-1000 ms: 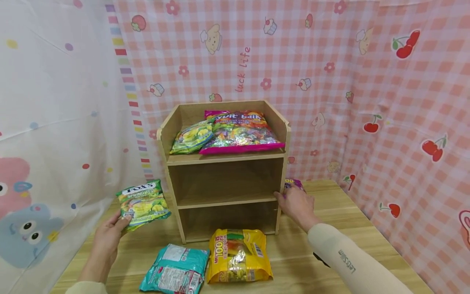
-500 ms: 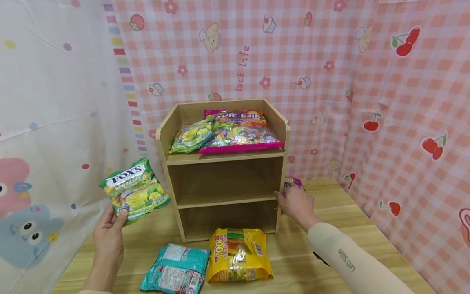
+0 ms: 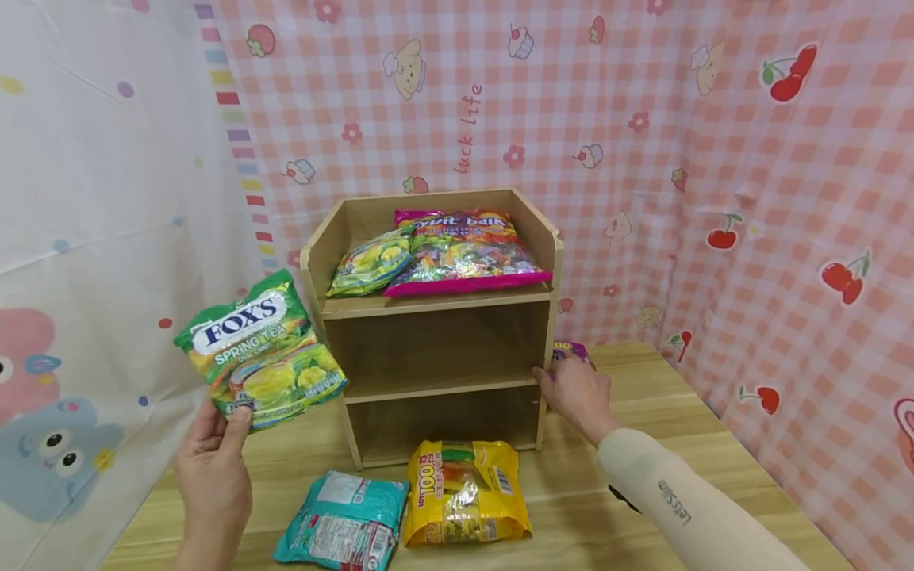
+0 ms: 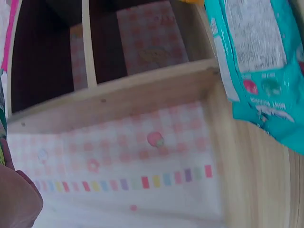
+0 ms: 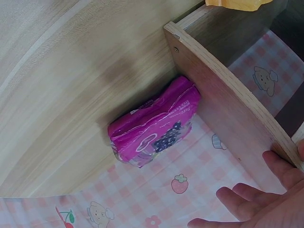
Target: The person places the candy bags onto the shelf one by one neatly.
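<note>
Green packet [image 3: 264,349], pinched low by left hand [image 3: 216,468], may be dropped through slackening; right edge of shelf [image 3: 437,308] is gripped by right hand [image 3: 577,396].

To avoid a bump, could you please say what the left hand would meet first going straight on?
The left hand, green packet leading, would likely meet the checked curtain, though depth is unclear and the wooden shelf stands close.

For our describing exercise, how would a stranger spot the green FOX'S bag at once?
Find the wooden shelf in the middle of the head view, then the left hand at lower left. That hand holds up the green bag; unlike the similar bag lying on the shelf, it plainly shows FOX'S.
</note>
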A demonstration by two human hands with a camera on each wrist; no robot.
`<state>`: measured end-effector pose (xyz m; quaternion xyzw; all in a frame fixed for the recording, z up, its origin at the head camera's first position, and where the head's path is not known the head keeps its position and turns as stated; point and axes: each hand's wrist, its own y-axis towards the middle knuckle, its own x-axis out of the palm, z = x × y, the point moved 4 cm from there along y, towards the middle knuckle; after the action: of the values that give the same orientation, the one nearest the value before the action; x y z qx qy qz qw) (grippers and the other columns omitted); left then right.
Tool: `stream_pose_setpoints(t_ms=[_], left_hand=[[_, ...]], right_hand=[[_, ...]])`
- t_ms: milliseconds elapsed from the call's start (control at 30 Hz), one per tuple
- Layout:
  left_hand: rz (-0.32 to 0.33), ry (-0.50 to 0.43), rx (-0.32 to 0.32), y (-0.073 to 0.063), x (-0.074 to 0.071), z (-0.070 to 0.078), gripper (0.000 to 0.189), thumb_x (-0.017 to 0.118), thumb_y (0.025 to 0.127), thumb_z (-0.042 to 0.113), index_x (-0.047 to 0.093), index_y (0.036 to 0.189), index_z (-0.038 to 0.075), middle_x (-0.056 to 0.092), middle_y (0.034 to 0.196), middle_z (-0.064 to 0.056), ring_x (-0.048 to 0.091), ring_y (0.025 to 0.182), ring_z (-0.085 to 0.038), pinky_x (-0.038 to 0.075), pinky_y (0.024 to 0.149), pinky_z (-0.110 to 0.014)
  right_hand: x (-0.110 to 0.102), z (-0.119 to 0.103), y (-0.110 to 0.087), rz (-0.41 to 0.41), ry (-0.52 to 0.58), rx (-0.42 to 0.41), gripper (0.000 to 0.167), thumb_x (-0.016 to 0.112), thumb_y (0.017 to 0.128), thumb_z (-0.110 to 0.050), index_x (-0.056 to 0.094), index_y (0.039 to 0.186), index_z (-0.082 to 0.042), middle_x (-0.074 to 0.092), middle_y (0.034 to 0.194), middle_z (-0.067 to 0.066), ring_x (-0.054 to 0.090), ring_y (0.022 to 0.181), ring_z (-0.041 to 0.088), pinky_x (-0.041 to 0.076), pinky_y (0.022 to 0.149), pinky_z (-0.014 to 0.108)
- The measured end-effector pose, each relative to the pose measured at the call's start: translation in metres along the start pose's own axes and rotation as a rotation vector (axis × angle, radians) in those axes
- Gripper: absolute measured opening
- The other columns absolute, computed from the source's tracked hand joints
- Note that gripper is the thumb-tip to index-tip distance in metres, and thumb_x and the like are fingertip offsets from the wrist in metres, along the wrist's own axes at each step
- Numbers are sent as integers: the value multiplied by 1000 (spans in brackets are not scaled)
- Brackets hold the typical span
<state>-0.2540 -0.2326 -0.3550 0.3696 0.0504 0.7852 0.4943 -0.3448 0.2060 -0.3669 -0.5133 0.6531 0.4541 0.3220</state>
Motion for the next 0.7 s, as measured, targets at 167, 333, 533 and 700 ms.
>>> stream_pose_setpoints(t_ms=[167,333,533,700], left_hand=[[-123,-23,48,-17,13,0,40,55,93,-16,54,133,-11,71,117,-9,68,105,-12,52,85,-20],[-214,41,21,-31,25,-11,40,54,92,-18,55,132,-13,72,116,-7,69,103,-11,53,85,-21],[-256,236,-105,-39,35,-33,41,58,94,-10,52,134,-12,70,118,6,65,108,-6,51,87,-20],[-322,397,-206,-40,44,-47,44,62,96,0,51,138,-8,59,136,-5,56,118,2,46,92,-16]], right_hand=[[-1,0,0,-5,-5,-4,46,52,101,-40,61,64,-13,53,139,26,54,120,51,29,94,79],[-1,-1,0,-10,-6,-4,46,52,101,-41,62,65,-13,53,139,26,55,118,51,26,95,80],[-1,-1,0,-13,-3,1,46,52,100,-40,62,65,-13,53,139,26,54,118,51,24,95,82],[-1,-1,0,-11,2,3,46,52,100,-40,60,64,-13,53,139,26,55,118,51,24,95,81]])
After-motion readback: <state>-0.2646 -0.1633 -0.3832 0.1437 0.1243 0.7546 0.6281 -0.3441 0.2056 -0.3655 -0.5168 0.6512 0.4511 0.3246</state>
